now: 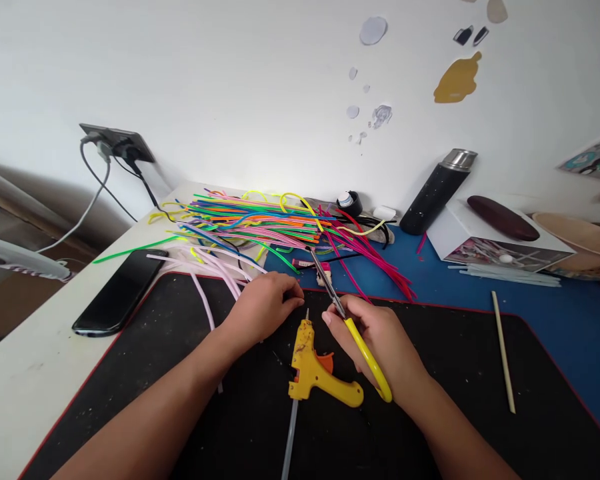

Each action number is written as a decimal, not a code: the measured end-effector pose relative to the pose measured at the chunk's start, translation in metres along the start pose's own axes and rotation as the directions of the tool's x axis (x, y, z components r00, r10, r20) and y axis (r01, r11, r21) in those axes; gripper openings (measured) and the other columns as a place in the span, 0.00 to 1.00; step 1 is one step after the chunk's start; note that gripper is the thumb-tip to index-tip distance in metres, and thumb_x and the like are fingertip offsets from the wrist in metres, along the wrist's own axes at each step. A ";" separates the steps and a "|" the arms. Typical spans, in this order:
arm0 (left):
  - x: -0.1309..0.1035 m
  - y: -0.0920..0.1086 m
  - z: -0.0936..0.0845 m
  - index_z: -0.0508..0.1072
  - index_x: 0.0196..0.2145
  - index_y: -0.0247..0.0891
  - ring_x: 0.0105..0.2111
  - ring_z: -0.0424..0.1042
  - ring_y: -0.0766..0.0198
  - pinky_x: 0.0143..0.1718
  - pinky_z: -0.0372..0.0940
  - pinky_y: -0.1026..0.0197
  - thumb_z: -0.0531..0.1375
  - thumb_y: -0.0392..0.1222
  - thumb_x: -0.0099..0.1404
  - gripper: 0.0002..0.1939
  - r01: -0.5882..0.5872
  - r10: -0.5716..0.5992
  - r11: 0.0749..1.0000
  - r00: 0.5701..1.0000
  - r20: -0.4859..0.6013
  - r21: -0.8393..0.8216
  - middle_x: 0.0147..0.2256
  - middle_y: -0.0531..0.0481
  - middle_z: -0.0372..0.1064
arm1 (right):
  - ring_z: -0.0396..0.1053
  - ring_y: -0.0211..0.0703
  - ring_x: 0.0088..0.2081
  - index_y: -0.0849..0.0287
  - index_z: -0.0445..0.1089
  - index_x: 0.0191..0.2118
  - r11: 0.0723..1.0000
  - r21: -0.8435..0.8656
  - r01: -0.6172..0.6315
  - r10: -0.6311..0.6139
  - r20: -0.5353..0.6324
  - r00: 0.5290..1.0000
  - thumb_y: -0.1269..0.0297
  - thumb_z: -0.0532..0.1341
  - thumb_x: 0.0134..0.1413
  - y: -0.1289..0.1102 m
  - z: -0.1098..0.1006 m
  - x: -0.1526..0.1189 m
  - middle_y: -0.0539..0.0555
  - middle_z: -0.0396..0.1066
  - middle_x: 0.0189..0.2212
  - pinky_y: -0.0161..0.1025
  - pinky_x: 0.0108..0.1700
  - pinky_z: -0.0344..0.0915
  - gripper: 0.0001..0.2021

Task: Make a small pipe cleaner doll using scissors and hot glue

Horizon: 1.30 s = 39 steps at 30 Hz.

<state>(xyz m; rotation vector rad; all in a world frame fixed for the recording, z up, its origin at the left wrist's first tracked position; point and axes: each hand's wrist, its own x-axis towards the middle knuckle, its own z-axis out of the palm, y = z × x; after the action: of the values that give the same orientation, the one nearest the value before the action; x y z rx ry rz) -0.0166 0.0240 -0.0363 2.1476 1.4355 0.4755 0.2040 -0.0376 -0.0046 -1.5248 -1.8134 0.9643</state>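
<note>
My right hand [380, 333] grips yellow-handled scissors [365, 353], their metal blades pointing up and away to the left. My left hand [265, 307] is closed, thumb and fingertips together; whatever they hold, if anything, is too small or hidden to make out. Pale pink pipe cleaners [204, 300] lie beside and partly under that hand. Between my hands a yellow glue gun [307, 363] with an orange trigger lies on the black mat [250, 427], nozzle pointing away from me. A clear glue stick [290, 437] sticks out of its back end.
A heap of colourful pipe cleaners [260, 220] spreads along the wall. To the left lie a black phone [123, 293] and a wall socket [117, 143] with cables. On the right are a black thermos [435, 193], a white box [480, 233], glue sticks [510, 275] and a wooden stick [503, 353].
</note>
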 end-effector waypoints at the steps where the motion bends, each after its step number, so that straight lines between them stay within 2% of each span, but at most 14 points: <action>1: 0.000 0.000 0.000 0.82 0.35 0.43 0.42 0.79 0.54 0.44 0.68 0.55 0.67 0.35 0.68 0.05 -0.008 0.008 1.000 1.000 -0.004 0.015 0.38 0.51 0.82 | 0.58 0.36 0.18 0.55 0.73 0.34 1.000 0.008 -0.005 0.005 0.003 1.000 0.53 0.64 0.67 0.000 0.000 0.000 0.44 0.60 0.19 0.32 0.20 0.56 0.12; 5: 0.001 0.000 0.001 0.83 0.36 0.43 0.41 0.80 0.53 0.43 0.69 0.55 0.68 0.37 0.69 0.03 -0.008 0.009 0.998 1.000 -0.013 0.065 0.38 0.50 0.83 | 0.57 0.35 0.18 0.55 0.73 0.34 0.999 0.031 -0.015 0.014 0.013 1.000 0.52 0.63 0.66 -0.003 -0.001 -0.001 0.44 0.61 0.19 0.32 0.20 0.56 0.13; 10: 0.001 0.001 -0.001 0.85 0.40 0.44 0.44 0.81 0.52 0.48 0.69 0.53 0.63 0.38 0.74 0.09 -0.023 0.022 0.996 1.000 0.008 0.090 0.41 0.49 0.85 | 0.59 0.35 0.19 0.55 0.73 0.35 1.000 0.022 -0.012 0.012 0.007 1.000 0.53 0.64 0.65 -0.003 -0.002 -0.001 0.44 0.63 0.19 0.31 0.21 0.58 0.12; 16: 0.001 0.004 -0.004 0.82 0.36 0.42 0.39 0.80 0.54 0.42 0.67 0.56 0.67 0.37 0.70 0.03 0.000 -0.001 0.995 1.000 0.005 0.097 0.38 0.50 0.83 | 0.58 0.35 0.17 0.55 0.73 0.36 0.999 0.025 -0.024 0.024 -0.010 1.000 0.54 0.62 0.67 -0.001 -0.003 0.000 0.43 0.59 0.19 0.32 0.20 0.58 0.12; 20: 0.001 0.006 -0.004 0.78 0.35 0.41 0.35 0.77 0.56 0.35 0.63 0.58 0.67 0.45 0.71 0.07 0.046 -0.044 0.999 0.997 -0.056 0.026 0.35 0.50 0.80 | 0.60 0.35 0.18 0.55 0.73 0.36 0.999 0.048 -0.005 0.006 -0.019 1.000 0.54 0.62 0.67 0.000 -0.003 0.000 0.44 0.64 0.21 0.32 0.20 0.58 0.12; 24: 0.001 0.005 -0.013 0.78 0.38 0.42 0.36 0.77 0.57 0.38 0.64 0.58 0.63 0.51 0.73 0.11 0.019 -0.029 0.997 0.988 -0.149 -0.068 0.36 0.50 0.80 | 0.60 0.35 0.16 0.55 0.73 0.35 0.997 0.076 -0.009 0.010 -0.021 1.000 0.53 0.63 0.66 0.000 -0.004 0.001 0.44 0.63 0.20 0.32 0.18 0.57 0.12; 27: -0.002 0.003 -0.032 0.79 0.38 0.42 0.36 0.75 0.58 0.40 0.65 0.58 0.63 0.52 0.71 0.12 0.017 -0.041 0.997 0.944 -0.327 -0.077 0.34 0.51 0.78 | 0.60 0.35 0.14 0.55 0.72 0.35 0.991 0.125 -0.036 0.041 -0.036 0.999 0.51 0.65 0.65 0.001 -0.008 0.002 0.43 0.61 0.17 0.32 0.17 0.57 0.13; 29: -0.005 0.000 -0.046 0.80 0.40 0.42 0.34 0.73 0.60 0.39 0.64 0.59 0.62 0.52 0.72 0.12 0.068 -0.111 0.992 0.869 -0.482 -0.106 0.35 0.52 0.79 | 0.60 0.35 0.14 0.55 0.73 0.37 0.982 0.179 -0.064 0.078 -0.069 0.995 0.48 0.66 0.65 0.001 -0.012 0.003 0.43 0.61 0.17 0.32 0.16 0.57 0.14; 31: -0.006 -0.005 -0.058 0.80 0.39 0.42 0.31 0.69 0.62 0.35 0.63 0.60 0.61 0.53 0.72 0.14 0.129 -0.175 0.984 0.814 -0.553 -0.122 0.35 0.52 0.79 | 0.60 0.36 0.13 0.54 0.73 0.37 0.968 0.234 -0.088 0.114 -0.101 0.988 0.46 0.66 0.65 0.001 -0.016 0.004 0.42 0.61 0.16 0.32 0.15 0.57 0.16; 32: -0.005 -0.008 -0.060 0.80 0.40 0.42 0.30 0.68 0.62 0.34 0.63 0.60 0.61 0.54 0.71 0.14 0.156 -0.202 0.979 0.809 -0.552 -0.130 0.35 0.52 0.79 | 0.60 0.36 0.13 0.54 0.72 0.36 0.962 0.259 -0.092 0.124 -0.110 0.986 0.45 0.66 0.64 0.001 -0.017 0.004 0.42 0.61 0.16 0.32 0.15 0.57 0.17; 34: -0.003 -0.015 -0.060 0.80 0.39 0.41 0.30 0.69 0.61 0.35 0.64 0.59 0.61 0.54 0.70 0.15 0.175 -0.221 0.975 0.825 -0.520 -0.136 0.34 0.52 0.79 | 0.59 0.36 0.12 0.54 0.70 0.34 0.951 0.298 -0.077 0.121 -0.132 0.984 0.45 0.68 0.63 0.003 -0.020 0.005 0.42 0.61 0.16 0.32 0.15 0.57 0.18; 37: 0.003 -0.018 -0.053 0.81 0.43 0.41 0.39 0.77 0.56 0.43 0.69 0.57 0.59 0.50 0.71 0.14 0.111 -0.129 0.991 0.919 -0.372 -0.069 0.41 0.47 0.83 | 0.60 0.35 0.12 0.54 0.69 0.33 0.937 0.348 -0.038 0.099 -0.158 0.982 0.45 0.69 0.62 0.008 -0.022 0.008 0.42 0.62 0.15 0.32 0.14 0.56 0.18; 39: 0.005 -0.013 -0.051 0.82 0.44 0.41 0.46 0.79 0.52 0.48 0.70 0.55 0.59 0.49 0.71 0.14 0.039 -0.021 0.997 0.967 -0.252 0.063 0.45 0.44 0.83 | 0.60 0.35 0.12 0.54 0.70 0.34 0.927 0.373 -0.032 0.100 -0.166 0.981 0.45 0.70 0.61 0.012 -0.022 0.010 0.42 0.62 0.15 0.31 0.14 0.56 0.18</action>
<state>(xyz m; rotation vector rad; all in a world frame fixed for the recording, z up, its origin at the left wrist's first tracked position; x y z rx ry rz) -0.0520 0.0439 -0.0027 2.1759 1.6388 0.7197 0.2268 -0.0231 -0.0019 -1.3923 -1.3682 1.0884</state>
